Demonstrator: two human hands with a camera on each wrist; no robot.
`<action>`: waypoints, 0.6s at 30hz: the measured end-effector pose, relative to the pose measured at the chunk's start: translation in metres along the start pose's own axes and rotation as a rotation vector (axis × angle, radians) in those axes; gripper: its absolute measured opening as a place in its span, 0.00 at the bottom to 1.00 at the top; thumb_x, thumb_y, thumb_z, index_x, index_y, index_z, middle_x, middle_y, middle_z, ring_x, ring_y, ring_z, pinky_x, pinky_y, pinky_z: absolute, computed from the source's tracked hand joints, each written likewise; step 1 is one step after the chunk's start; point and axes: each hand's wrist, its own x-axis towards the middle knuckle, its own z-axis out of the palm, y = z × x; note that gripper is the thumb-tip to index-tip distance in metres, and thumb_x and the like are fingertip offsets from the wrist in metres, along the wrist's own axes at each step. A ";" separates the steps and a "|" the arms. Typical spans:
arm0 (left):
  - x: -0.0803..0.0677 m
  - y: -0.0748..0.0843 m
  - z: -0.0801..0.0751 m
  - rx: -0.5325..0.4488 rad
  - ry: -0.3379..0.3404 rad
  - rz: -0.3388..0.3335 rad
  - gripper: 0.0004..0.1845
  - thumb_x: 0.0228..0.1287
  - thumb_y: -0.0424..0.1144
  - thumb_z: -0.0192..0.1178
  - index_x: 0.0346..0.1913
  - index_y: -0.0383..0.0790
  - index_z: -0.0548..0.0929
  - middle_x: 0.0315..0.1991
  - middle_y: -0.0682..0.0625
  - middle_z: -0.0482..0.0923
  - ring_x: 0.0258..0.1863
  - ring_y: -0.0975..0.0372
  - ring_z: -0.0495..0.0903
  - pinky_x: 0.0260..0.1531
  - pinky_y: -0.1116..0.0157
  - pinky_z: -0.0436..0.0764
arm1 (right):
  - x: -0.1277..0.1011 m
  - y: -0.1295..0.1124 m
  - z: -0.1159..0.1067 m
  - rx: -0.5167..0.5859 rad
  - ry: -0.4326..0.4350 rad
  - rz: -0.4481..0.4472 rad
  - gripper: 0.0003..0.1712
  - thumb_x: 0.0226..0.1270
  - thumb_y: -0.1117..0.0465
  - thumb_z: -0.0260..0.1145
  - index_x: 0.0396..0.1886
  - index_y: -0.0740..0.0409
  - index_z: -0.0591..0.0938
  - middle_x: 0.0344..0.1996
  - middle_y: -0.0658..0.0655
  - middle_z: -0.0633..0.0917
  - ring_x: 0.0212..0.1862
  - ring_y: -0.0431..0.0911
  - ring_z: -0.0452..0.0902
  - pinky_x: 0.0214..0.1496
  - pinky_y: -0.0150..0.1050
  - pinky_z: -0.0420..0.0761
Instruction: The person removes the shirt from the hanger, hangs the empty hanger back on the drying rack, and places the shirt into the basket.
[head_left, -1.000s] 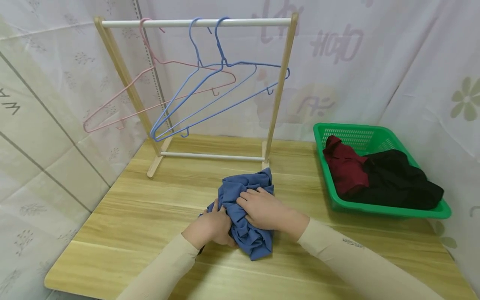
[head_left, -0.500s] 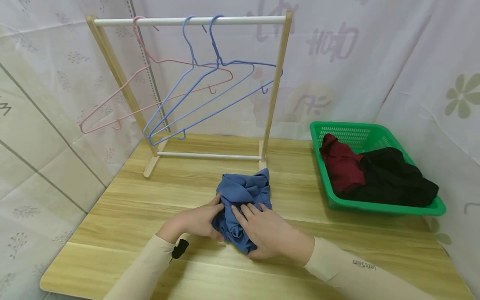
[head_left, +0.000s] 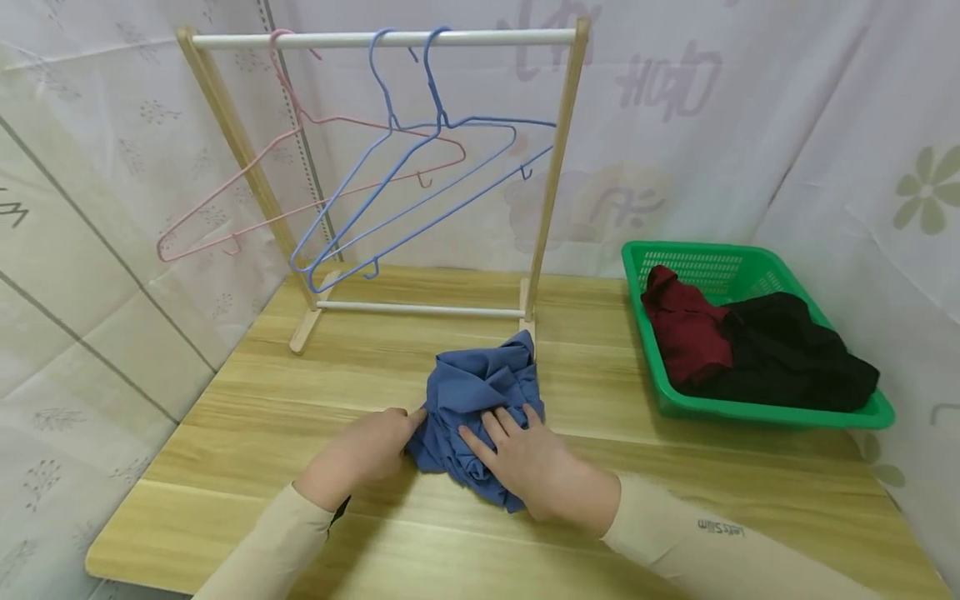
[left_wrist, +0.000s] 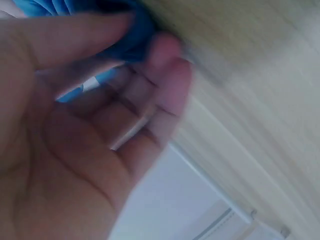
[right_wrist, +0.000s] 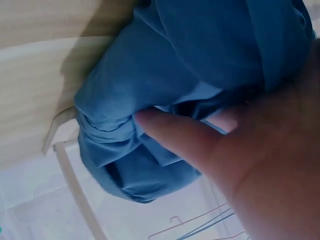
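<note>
A crumpled blue garment [head_left: 480, 379] lies bunched on the wooden table in front of the rack. At its left edge, my left hand [head_left: 367, 454] pinches a bit of the fabric between thumb and fingers; the left wrist view shows this blue edge [left_wrist: 137, 37] by the thumb tip. My right hand [head_left: 536, 467] rests on the front right of the bundle with its fingers spread. In the right wrist view the thumb [right_wrist: 175, 135] presses into the folds of the garment [right_wrist: 150, 80]. Much of the garment's shape is hidden in its folds.
Behind the garment stands a wooden rack [head_left: 558, 167] with a white rail, carrying a pink hanger [head_left: 217, 200] and two blue hangers [head_left: 412, 154]. To the right is a green basket [head_left: 660, 379] with dark red [head_left: 686, 333] and black clothes [head_left: 795, 358].
My left hand has moved off the garment's top to its left edge and pinches it there. The right hand has slid toward the front of the bundle, fingers spreading.
</note>
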 end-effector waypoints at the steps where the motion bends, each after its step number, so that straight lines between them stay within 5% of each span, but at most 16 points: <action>1: 0.002 -0.001 0.000 0.000 0.037 0.027 0.29 0.61 0.21 0.66 0.68 0.33 0.80 0.44 0.36 0.85 0.35 0.49 0.86 0.35 0.52 0.85 | 0.000 0.000 0.000 -0.017 0.031 -0.002 0.71 0.52 0.33 0.82 0.88 0.39 0.51 0.82 0.57 0.64 0.80 0.53 0.66 0.71 0.58 0.80; 4: 0.007 -0.001 -0.002 -0.025 0.195 0.134 0.18 0.67 0.23 0.64 0.58 0.34 0.85 0.42 0.42 0.87 0.37 0.53 0.87 0.37 0.56 0.87 | 0.000 0.003 0.002 -0.028 0.104 -0.021 0.66 0.53 0.37 0.84 0.87 0.39 0.58 0.77 0.57 0.70 0.75 0.52 0.72 0.66 0.56 0.84; 8: 0.013 0.005 -0.003 -0.051 0.431 0.326 0.12 0.68 0.26 0.67 0.52 0.37 0.88 0.44 0.46 0.87 0.38 0.59 0.88 0.39 0.63 0.88 | 0.001 0.011 0.002 0.013 0.140 -0.066 0.58 0.57 0.41 0.82 0.84 0.39 0.63 0.75 0.57 0.73 0.73 0.53 0.75 0.63 0.56 0.86; 11: 0.017 0.011 -0.003 -0.020 0.547 0.439 0.09 0.66 0.29 0.72 0.48 0.40 0.89 0.42 0.49 0.88 0.38 0.60 0.88 0.39 0.66 0.88 | 0.002 0.018 0.005 0.076 0.168 -0.107 0.50 0.64 0.44 0.79 0.83 0.40 0.67 0.74 0.57 0.75 0.73 0.53 0.75 0.64 0.53 0.86; 15: 0.022 0.017 0.000 -0.022 0.579 0.498 0.07 0.67 0.34 0.74 0.46 0.41 0.91 0.41 0.51 0.90 0.40 0.61 0.89 0.42 0.66 0.88 | 0.003 0.035 0.014 0.222 0.224 -0.183 0.38 0.73 0.54 0.71 0.80 0.47 0.71 0.71 0.58 0.80 0.71 0.53 0.78 0.68 0.49 0.83; 18: 0.021 0.019 0.001 -0.111 0.468 0.504 0.11 0.72 0.38 0.71 0.53 0.42 0.89 0.49 0.50 0.90 0.46 0.62 0.89 0.48 0.65 0.88 | 0.005 0.050 0.020 0.372 0.276 -0.250 0.33 0.73 0.64 0.66 0.77 0.54 0.75 0.65 0.59 0.84 0.65 0.53 0.83 0.67 0.47 0.84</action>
